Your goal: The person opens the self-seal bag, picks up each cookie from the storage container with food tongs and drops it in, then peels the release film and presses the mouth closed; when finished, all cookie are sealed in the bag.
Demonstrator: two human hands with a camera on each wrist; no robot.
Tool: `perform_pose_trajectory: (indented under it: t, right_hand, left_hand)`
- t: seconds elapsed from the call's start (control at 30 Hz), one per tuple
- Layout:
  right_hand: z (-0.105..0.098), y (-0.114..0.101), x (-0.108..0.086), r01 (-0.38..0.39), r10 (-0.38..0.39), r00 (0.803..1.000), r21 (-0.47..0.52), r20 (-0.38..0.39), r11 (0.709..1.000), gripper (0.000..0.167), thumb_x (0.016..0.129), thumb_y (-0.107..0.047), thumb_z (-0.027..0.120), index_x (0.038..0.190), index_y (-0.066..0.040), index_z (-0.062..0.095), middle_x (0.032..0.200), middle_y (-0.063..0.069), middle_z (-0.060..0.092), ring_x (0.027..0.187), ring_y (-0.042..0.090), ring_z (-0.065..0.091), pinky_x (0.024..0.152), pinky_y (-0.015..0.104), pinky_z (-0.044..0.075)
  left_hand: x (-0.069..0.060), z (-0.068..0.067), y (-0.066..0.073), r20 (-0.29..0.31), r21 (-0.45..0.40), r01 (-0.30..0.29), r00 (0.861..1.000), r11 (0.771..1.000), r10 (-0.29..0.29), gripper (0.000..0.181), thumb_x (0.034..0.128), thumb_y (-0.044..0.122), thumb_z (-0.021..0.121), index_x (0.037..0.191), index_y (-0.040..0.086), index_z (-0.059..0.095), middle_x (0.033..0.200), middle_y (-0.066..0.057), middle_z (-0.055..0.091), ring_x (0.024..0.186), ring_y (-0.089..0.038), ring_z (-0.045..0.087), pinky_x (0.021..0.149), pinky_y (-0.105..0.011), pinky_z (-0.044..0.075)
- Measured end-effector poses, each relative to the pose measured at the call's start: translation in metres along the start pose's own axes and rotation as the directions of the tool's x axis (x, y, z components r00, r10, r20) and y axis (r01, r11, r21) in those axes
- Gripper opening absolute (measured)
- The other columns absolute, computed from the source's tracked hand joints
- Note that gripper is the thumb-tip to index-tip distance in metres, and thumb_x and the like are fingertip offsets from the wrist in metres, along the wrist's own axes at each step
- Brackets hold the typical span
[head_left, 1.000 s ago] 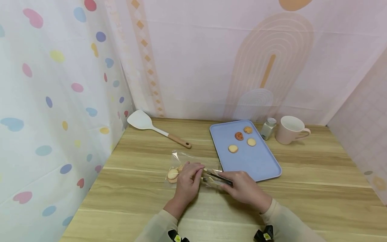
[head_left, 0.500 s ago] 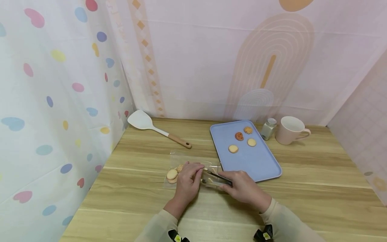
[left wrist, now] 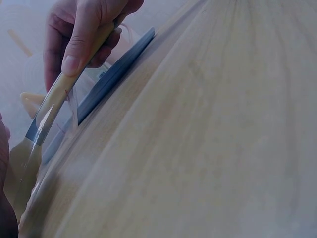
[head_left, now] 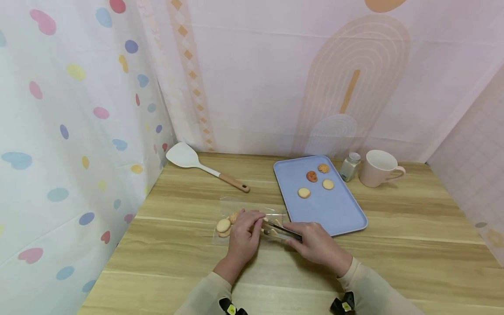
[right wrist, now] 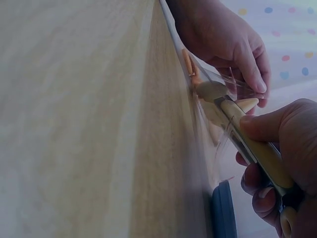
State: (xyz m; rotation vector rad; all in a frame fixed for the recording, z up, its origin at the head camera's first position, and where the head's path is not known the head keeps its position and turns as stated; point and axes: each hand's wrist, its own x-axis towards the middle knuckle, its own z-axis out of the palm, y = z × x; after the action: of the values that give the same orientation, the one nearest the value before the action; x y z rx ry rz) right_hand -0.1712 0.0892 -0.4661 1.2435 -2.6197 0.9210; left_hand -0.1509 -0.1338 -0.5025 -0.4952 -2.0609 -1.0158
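The left hand pinches the clear bag near and left of the tray, apparently keeping it open; the right hand's grip is clamped round the tongs. The right wrist view shows the pinch and a tong tip beside cookies, hidden from the head view.

I'm looking into a small, home-kitchen-like corner: patterned cloths hang around a wood-grain table bearing a spatula, a mug and a tray of cookies.
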Motion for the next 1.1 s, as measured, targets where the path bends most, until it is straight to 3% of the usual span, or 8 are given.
perform_pose_trajectory:
  t: [0.43,0.73,0.87,1.1]
  right_hand:
    - [0.000,0.002,0.004,0.110,-0.114,0.993,-0.078,-0.045,0.991,0.035,0.086,-0.018,0.073,0.119,-0.008,0.066,0.112,0.004,0.069,0.098,0.013,0.065,0.078,0.032,0.056]
    - [0.002,0.005,0.011,0.121,-0.125,0.992,-0.098,-0.034,0.988,0.036,0.085,-0.017,0.075,0.119,-0.009,0.066,0.110,0.002,0.069,0.095,0.012,0.066,0.076,0.033,0.055]
    - [0.002,0.003,0.012,0.095,-0.098,0.995,-0.088,-0.031,0.992,0.039,0.084,-0.017,0.076,0.120,-0.006,0.066,0.113,0.006,0.069,0.102,0.017,0.065,0.082,0.035,0.054]
    - [-0.006,0.002,0.003,-0.039,0.039,0.999,-0.021,0.002,0.999,0.040,0.083,-0.017,0.077,0.120,-0.008,0.067,0.114,0.004,0.069,0.103,0.014,0.064,0.085,0.035,0.053]
  left_hand:
    - [0.001,0.000,-0.002,-0.020,-0.022,-0.005,1.000,1.000,0.004,0.011,0.0879,-0.003,0.064,0.096,0.000,0.071,0.094,-0.009,0.071,0.096,-0.027,0.066,0.093,-0.064,0.040]
    - [0.000,0.000,-0.002,-0.020,-0.014,-0.013,1.000,1.000,0.013,0.012,0.0877,-0.004,0.063,0.096,0.001,0.071,0.096,-0.009,0.071,0.097,-0.028,0.065,0.093,-0.063,0.041]
    - [0.000,0.000,-0.002,-0.013,-0.007,-0.004,1.000,1.000,0.004,0.012,0.0881,-0.003,0.063,0.097,0.001,0.071,0.097,-0.009,0.071,0.098,-0.029,0.065,0.094,-0.064,0.039]
    - [0.000,0.001,-0.002,-0.007,0.019,0.007,1.000,1.000,-0.006,0.013,0.0884,-0.001,0.063,0.098,0.003,0.071,0.096,-0.006,0.072,0.099,-0.029,0.064,0.094,-0.065,0.039]
